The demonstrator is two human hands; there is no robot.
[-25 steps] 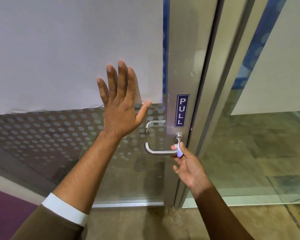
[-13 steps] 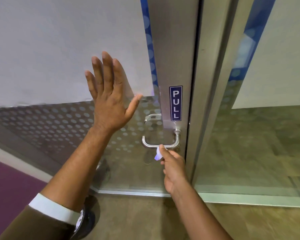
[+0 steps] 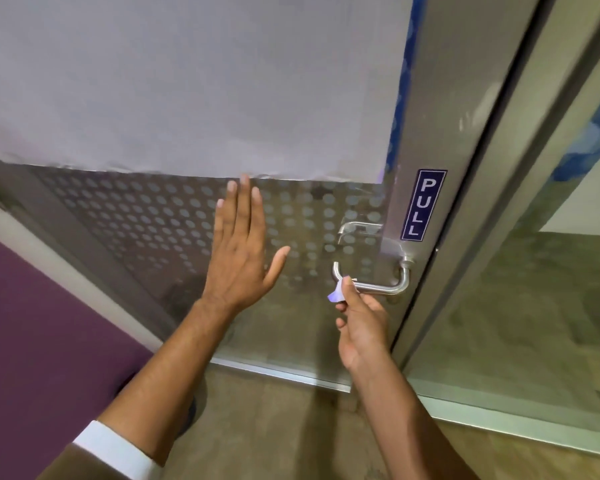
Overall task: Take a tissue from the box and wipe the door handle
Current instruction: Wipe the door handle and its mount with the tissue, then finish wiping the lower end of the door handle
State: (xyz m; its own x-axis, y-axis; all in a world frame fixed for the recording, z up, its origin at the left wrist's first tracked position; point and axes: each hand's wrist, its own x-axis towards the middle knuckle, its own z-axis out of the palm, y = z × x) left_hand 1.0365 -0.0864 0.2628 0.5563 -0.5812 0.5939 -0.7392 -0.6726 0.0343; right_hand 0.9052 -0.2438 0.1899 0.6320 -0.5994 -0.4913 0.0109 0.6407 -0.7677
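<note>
A curved steel door handle (image 3: 381, 288) juts from the metal stile of a glass door, just below a blue PULL sticker (image 3: 423, 205). My right hand (image 3: 361, 323) pinches a small white tissue (image 3: 336, 294) between thumb and fingers and presses it against the handle's left end. My left hand (image 3: 243, 258) lies flat on the dotted glass to the left of the handle, fingers spread, holding nothing. No tissue box is in view.
The glass door (image 3: 153, 230) carries a frosted white panel above and a dot pattern below. A metal door frame (image 3: 492, 188) runs down the right, with a fixed glass pane (image 3: 534, 323) beyond. Purple wall (image 3: 32, 341) at left, brown floor below.
My right hand has slid the tissue leftward along the handle, from its mount at the stile to its left end. My left hand stayed flat on the glass. The head view shifted.
</note>
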